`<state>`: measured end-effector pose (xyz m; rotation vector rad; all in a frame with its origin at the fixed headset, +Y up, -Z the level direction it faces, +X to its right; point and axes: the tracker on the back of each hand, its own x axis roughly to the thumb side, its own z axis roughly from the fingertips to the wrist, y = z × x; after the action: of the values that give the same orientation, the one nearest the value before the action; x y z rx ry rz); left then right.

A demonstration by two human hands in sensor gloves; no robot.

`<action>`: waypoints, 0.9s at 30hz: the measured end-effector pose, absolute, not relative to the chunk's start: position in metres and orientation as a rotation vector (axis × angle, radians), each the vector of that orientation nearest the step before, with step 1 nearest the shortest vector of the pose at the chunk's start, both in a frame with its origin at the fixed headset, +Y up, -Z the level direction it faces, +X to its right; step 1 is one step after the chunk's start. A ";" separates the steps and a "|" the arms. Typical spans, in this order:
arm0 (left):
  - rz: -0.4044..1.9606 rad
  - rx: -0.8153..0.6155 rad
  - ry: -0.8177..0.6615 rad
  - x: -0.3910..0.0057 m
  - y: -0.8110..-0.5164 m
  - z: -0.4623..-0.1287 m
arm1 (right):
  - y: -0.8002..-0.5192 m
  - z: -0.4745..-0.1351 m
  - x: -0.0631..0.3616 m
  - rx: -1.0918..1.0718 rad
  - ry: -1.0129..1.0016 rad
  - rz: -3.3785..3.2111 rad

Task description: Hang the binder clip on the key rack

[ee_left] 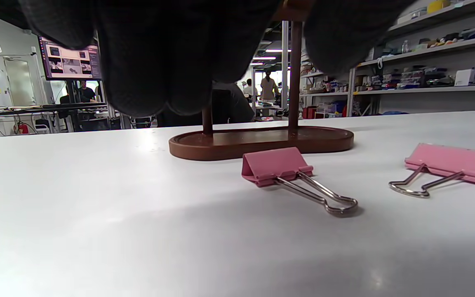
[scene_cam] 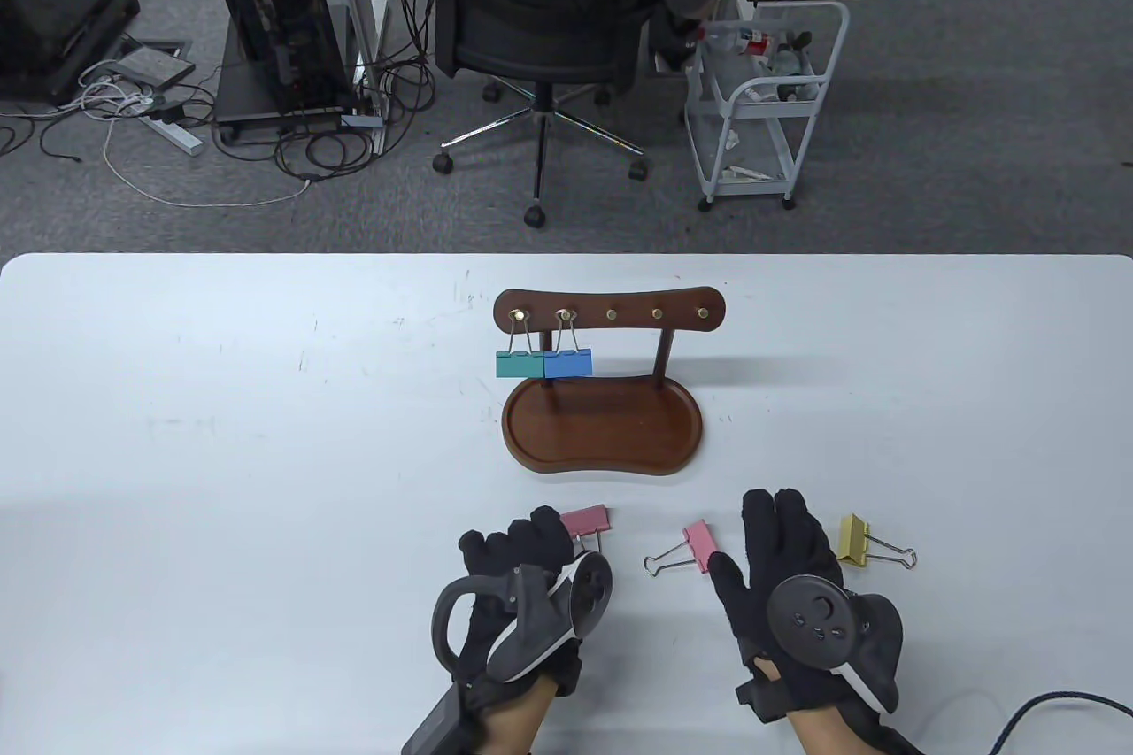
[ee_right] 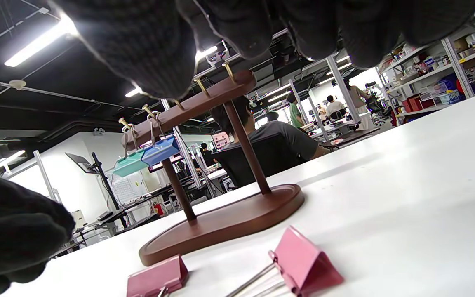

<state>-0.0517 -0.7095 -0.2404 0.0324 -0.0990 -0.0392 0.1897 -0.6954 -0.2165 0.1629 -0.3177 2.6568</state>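
The brown wooden key rack (scene_cam: 609,317) stands on its tray base (scene_cam: 602,427) mid-table. A teal binder clip (scene_cam: 520,363) and a blue binder clip (scene_cam: 567,361) hang from its two leftmost hooks; three brass hooks are bare. A pink clip (scene_cam: 586,520) lies just ahead of my left hand (scene_cam: 531,541), whose fingers are curled and hold nothing; in the left wrist view this clip (ee_left: 276,165) lies apart from the fingers (ee_left: 159,62). A second pink clip (scene_cam: 699,544) lies beside the thumb of my right hand (scene_cam: 754,538), which is spread flat and empty. A gold clip (scene_cam: 854,539) lies right of it.
The white table's far edge (scene_cam: 566,256) runs behind the rack. Beyond it stand an office chair (scene_cam: 540,20) with a seated person and a white cart (scene_cam: 766,96). A cable (scene_cam: 1053,706) trails from my right wrist.
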 end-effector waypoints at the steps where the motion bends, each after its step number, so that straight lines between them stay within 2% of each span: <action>1: -0.046 0.024 -0.098 -0.050 -0.710 -0.243 | -0.695 -0.216 0.190 0.160 -0.317 2.654; 18: -0.183 -0.105 0.026 -0.001 -0.742 -0.279 | -0.693 -0.218 0.199 0.100 -0.265 2.581; 27: -0.250 -0.112 0.070 0.014 -0.750 -0.289 | -0.692 -0.218 0.202 0.090 -0.244 2.552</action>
<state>0.0141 -0.7505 -0.2894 -0.1116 0.0704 -0.2498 0.2021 -0.6920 -0.2177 0.0897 -0.2444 2.5515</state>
